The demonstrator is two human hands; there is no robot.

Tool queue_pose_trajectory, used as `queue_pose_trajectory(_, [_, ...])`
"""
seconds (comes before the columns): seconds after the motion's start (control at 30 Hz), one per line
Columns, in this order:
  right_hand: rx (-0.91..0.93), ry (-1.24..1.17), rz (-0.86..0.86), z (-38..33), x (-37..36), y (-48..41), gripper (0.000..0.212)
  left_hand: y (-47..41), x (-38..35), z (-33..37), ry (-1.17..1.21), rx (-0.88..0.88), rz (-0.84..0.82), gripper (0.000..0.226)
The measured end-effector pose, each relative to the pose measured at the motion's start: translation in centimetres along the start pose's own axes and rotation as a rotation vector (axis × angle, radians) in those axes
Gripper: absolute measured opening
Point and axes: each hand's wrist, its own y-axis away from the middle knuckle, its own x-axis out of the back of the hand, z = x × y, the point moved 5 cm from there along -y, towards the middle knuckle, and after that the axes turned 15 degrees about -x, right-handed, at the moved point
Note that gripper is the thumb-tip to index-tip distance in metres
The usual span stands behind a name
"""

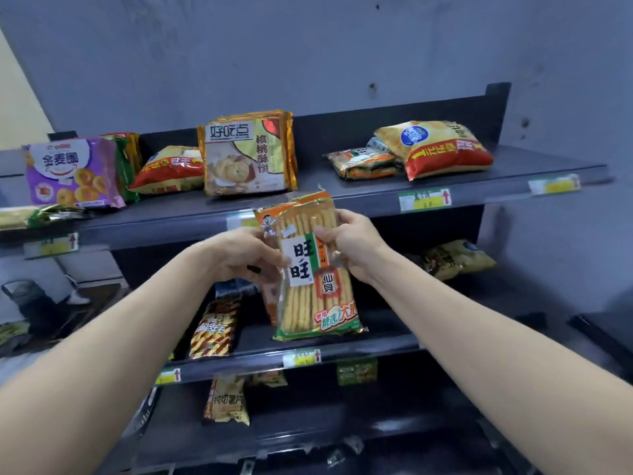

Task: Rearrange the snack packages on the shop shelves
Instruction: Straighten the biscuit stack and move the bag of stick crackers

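Observation:
I hold a tall clear pack of rice crackers (310, 296) with an orange and green label upright in front of the shelves. My left hand (246, 255) grips its left edge and my right hand (352, 245) grips its right edge near the top. On the top shelf (329, 197) stand a purple ring-biscuit bag (72, 176), a gold walnut-cookie pack (248, 152) and a red-and-gold chip bag (168, 171). At the shelf's right lie a second chip bag (442, 149) and a small cracker pack (364, 162).
The middle shelf (370, 344) carries a striped snack bag (214, 327) and a dark gold bag (455, 258) at the back right. A yellow bag (226, 401) stands on the lower shelf. Price tags line the shelf edges. A grey wall rises behind.

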Motion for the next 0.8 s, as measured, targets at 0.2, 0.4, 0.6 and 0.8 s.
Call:
queue_pose_trajectory(0.2, [-0.069,0.066,0.123,4.1,8.0,1.2,0.019,-2.3,-8.6,-1.7,-0.004,0.021,-0.232,0.02])
queue_pose_trajectory(0.4, [-0.083,0.134,0.261,5.5,13.8,1.0,0.021,-6.1,-13.7,-2.4,-0.042,-0.06,-0.228,0.036])
queue_pose_trajectory(0.6, [-0.049,0.23,0.365,5.9,16.5,-0.7,0.033,-10.0,-14.9,-3.6,-0.042,-0.192,-0.077,0.032])
queue_pose_trajectory(0.8, [-0.138,0.334,0.447,6.7,18.0,-3.3,0.046,-12.8,-13.5,-5.4,-0.013,-0.18,0.087,0.028])
